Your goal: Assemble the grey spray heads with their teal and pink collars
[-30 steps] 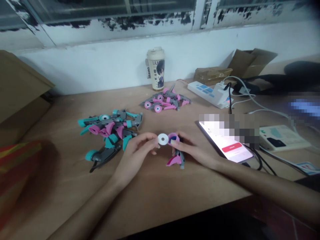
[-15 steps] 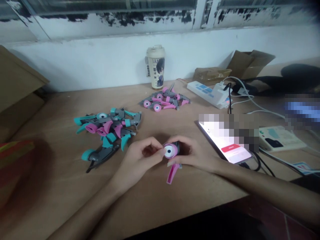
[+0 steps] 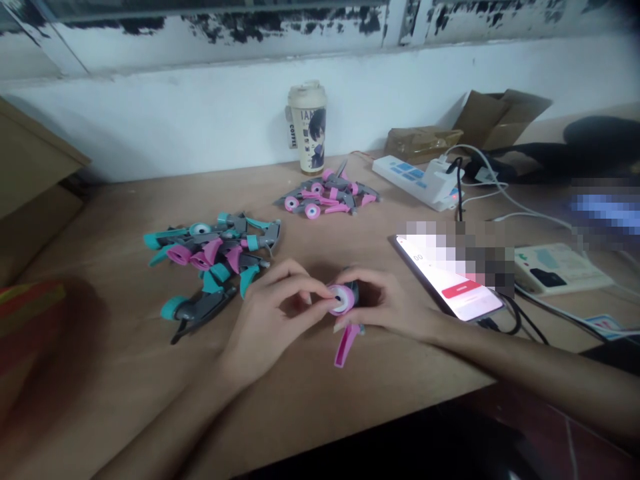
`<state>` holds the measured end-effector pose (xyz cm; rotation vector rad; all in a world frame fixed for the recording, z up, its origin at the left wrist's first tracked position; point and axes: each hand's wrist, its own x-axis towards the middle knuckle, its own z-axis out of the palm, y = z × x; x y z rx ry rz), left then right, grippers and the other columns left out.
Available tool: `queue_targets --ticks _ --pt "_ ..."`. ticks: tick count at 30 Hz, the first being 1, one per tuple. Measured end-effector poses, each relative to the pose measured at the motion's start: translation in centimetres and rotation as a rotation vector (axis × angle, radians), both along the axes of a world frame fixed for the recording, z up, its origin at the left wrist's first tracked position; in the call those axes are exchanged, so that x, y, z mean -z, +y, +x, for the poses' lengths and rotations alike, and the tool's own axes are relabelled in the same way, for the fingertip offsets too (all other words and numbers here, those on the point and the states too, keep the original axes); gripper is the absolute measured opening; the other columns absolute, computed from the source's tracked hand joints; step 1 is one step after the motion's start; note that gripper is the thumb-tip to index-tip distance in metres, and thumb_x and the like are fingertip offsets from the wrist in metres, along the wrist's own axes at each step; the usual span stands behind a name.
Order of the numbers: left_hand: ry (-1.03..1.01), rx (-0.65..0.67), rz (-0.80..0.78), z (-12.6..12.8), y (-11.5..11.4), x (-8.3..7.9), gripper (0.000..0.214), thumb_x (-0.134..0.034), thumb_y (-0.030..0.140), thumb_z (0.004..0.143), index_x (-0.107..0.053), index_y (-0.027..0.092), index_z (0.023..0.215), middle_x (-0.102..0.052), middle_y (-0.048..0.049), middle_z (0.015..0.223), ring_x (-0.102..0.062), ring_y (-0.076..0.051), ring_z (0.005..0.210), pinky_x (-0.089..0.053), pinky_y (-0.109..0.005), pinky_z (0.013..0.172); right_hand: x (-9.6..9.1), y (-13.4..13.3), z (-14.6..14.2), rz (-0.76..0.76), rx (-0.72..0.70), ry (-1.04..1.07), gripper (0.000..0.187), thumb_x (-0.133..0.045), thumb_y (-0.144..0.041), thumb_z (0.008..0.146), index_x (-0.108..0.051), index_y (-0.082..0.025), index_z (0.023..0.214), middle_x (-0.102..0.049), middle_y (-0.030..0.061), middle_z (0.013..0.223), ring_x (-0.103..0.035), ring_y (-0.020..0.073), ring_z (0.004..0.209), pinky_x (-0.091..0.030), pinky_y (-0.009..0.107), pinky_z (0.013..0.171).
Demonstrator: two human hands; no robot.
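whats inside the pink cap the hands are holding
A white washer with a dark centre hole sits in the pink cap. What lies under it is hidden; the left hand and right hand cover the cap's sides.

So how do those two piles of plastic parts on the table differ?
The left pile mixes teal, pink and grey parts; the far pile is only pink and grey. The left pile spreads wider and lies beside the left hand; the far pile is smaller, back by the cup. Both are loose trigger-like parts with round collars, like the pink part held between that hand and the right hand.
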<state>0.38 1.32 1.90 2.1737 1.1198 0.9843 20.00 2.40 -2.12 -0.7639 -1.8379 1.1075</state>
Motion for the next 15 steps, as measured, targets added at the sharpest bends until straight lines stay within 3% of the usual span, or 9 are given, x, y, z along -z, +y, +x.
queue_targets --ticks 9,15 --pt "0.052 0.022 0.001 -0.12 0.18 -0.38 0.002 -0.069 0.024 0.074 -0.07 0.024 0.076 -0.049 0.0015 0.079 -0.052 -0.008 0.063 -0.045 -0.021 0.057 0.77 0.13 0.04 0.079 0.004 -0.007 0.038 -0.075 -0.035 0.066 -0.062 -0.021 0.098 -0.062 0.0034 0.093 -0.059 0.0167 0.085 -0.047 0.033 0.077" --pt "0.042 -0.057 -0.013 0.39 0.02 0.22 0.003 -0.07 0.025 0.073 -0.07 0.022 0.076 -0.052 0.0015 0.077 -0.052 -0.008 0.063 -0.044 -0.021 0.059 0.52 0.04 0.13 0.107 0.045 -0.062 0.037 -0.074 -0.037 0.067 -0.061 -0.022 0.097 -0.064 0.0024 0.092 -0.06 0.0161 0.083 -0.048 0.031 0.075"
